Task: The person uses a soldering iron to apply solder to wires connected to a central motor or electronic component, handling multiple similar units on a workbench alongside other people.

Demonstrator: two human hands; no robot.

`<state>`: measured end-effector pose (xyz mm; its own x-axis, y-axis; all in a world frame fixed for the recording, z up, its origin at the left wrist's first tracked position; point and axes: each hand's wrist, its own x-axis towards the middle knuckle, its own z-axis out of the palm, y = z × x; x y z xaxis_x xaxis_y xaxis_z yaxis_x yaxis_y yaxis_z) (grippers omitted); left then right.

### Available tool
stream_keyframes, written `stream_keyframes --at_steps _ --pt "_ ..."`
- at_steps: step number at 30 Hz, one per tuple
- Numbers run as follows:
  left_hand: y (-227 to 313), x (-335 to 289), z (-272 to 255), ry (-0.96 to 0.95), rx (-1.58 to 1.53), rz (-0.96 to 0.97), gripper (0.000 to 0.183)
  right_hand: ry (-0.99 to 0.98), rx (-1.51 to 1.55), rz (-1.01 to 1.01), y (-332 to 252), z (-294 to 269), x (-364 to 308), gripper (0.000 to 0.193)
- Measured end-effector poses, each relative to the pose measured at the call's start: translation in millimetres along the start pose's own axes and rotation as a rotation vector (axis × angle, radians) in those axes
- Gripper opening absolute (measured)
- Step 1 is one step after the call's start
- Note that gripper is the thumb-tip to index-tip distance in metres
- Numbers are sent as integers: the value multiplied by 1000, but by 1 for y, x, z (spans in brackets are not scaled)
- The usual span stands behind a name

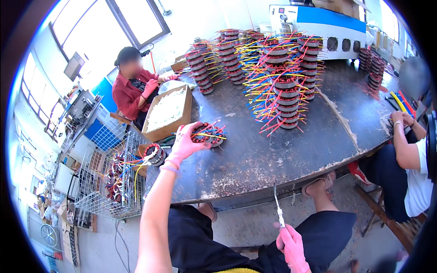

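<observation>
Nearest you, your right hand (291,244) is wrapped around a slim tool (280,214) — its long axis pointing away, toward the near edge of the tabletop (246,166). Farther off, ahead and left of that tool, the wound stator (213,135) rests on the tabletop, your left hand (185,142) clamped on its left side — much the nearer hand. Beyond stand stator stacks (287,102).

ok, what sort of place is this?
Probably a workshop for electric-motor stators or similar wound parts: stacked ring cores bristle with red, yellow and blue leads, a wire basket beside the bench holds more wired parts, and the big workbench is scuffed.
</observation>
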<state>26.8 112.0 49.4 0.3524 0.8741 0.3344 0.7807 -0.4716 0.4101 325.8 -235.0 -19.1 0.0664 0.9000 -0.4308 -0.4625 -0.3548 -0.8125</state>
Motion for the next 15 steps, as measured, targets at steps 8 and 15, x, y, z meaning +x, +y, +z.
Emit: stream_keyframes --at_steps 8,15 --pt "-32 27 42 -37 -27 -84 85 61 -66 19 -9 -10 1 31" --pt "-28 29 47 -85 66 -28 95 52 -51 14 -6 -7 9 33"
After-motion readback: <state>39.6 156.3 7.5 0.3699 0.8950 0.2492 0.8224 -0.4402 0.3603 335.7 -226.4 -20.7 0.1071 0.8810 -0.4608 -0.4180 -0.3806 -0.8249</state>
